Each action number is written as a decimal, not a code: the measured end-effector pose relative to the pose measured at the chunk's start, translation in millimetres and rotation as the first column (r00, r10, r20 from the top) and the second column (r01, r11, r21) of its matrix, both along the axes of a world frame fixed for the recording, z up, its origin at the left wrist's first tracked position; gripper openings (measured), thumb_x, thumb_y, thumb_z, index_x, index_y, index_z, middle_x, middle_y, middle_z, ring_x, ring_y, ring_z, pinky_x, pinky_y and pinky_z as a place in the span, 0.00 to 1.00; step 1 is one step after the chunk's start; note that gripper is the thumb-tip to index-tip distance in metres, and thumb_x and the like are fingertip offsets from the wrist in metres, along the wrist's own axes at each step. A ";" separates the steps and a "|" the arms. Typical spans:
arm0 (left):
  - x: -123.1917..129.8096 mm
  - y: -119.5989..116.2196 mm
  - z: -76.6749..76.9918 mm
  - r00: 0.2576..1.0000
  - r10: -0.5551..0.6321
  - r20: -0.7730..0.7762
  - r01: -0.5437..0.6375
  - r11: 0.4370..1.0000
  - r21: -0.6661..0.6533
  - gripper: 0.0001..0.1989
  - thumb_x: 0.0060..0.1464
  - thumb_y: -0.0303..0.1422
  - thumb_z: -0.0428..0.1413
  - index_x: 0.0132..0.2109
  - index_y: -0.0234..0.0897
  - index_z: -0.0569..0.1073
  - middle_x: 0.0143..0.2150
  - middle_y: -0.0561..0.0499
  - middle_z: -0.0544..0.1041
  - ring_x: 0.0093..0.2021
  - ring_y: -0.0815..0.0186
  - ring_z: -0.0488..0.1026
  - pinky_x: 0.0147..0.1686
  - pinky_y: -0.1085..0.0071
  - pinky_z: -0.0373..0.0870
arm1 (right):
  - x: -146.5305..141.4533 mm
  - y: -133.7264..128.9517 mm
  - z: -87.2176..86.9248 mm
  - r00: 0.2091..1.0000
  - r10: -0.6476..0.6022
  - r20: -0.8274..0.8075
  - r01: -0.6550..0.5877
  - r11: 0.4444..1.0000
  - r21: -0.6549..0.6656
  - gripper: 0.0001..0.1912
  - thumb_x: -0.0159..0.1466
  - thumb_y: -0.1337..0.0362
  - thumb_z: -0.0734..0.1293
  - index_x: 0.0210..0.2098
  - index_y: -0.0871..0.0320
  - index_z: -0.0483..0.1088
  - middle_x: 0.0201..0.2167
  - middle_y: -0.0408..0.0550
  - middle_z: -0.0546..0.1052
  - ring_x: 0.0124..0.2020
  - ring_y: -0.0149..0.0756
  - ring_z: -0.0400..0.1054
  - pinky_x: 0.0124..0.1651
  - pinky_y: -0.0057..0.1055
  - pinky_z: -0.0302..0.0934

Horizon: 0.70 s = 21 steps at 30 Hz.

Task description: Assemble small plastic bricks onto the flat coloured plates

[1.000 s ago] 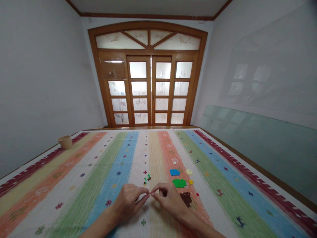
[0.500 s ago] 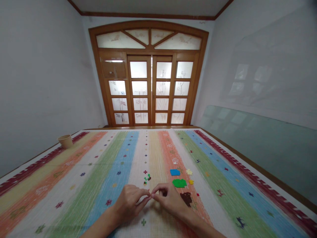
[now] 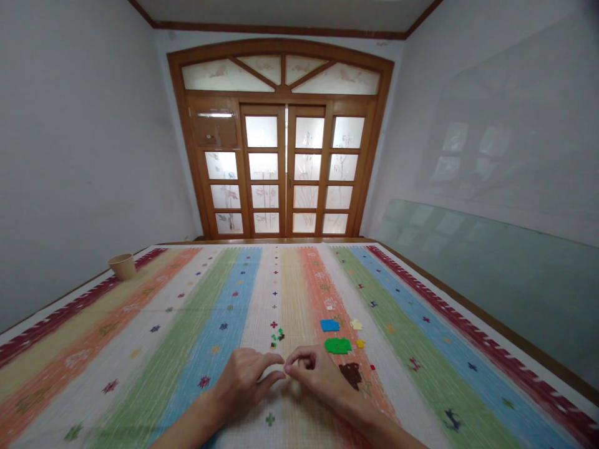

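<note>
Above the near middle of the table, my left hand (image 3: 247,376) and my right hand (image 3: 314,373) meet at the fingertips. The thumb and index finger of my left hand stand slightly apart, with nothing visible between them. My right hand pinches thumb against index finger; whatever is in that pinch is too small to make out. Just beyond the fingers lie several tiny green and dark brown pieces (image 3: 277,337), like small building bricks. Beside my right hand is a pile of brown pieces (image 3: 350,375), partly covered by the hand.
Right of centre lie green pieces (image 3: 337,345), blue pieces (image 3: 330,325), cream pieces (image 3: 356,324), yellow pieces (image 3: 360,343) and a small red piece (image 3: 372,367). A tan cup (image 3: 122,267) stands at the far left edge of the striped tablecloth (image 3: 187,330).
The thumb and index finger of my left hand have parted a little. My right hand keeps its pinch in nearly the same place. The loose pieces look unchanged.
</note>
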<state>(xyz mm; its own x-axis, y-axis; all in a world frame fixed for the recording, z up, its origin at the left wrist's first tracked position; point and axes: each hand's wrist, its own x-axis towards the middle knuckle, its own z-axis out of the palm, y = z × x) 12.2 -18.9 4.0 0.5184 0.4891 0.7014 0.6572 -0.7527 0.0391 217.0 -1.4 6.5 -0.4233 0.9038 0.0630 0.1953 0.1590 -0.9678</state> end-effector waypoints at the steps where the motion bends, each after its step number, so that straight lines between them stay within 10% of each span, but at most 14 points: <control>1: -0.3 0.4 -0.5 1.000 0.008 -0.008 -0.008 1.000 -0.003 0.15 0.69 0.41 0.47 0.43 0.39 0.74 0.21 0.55 0.76 0.20 0.70 0.71 0.26 0.73 0.63 | 0.3 -0.1 0.8 1.000 -0.003 -0.013 0.003 1.000 -0.011 0.09 0.55 0.60 0.70 0.28 0.61 0.78 0.16 0.36 0.59 0.20 0.25 0.49 0.24 0.25 0.41; 21: -6.8 12.7 -6.2 0.910 0.390 -0.144 -0.416 0.854 -0.312 0.10 0.64 0.38 0.51 0.43 0.43 0.76 0.23 0.54 0.78 0.25 0.62 0.77 0.27 0.72 0.65 | 10.7 -2.6 13.1 0.802 0.016 -0.597 -0.306 0.869 -0.389 0.20 0.49 0.54 0.78 0.27 0.58 0.67 0.12 0.29 0.53 0.15 0.21 0.40 0.21 0.28 0.32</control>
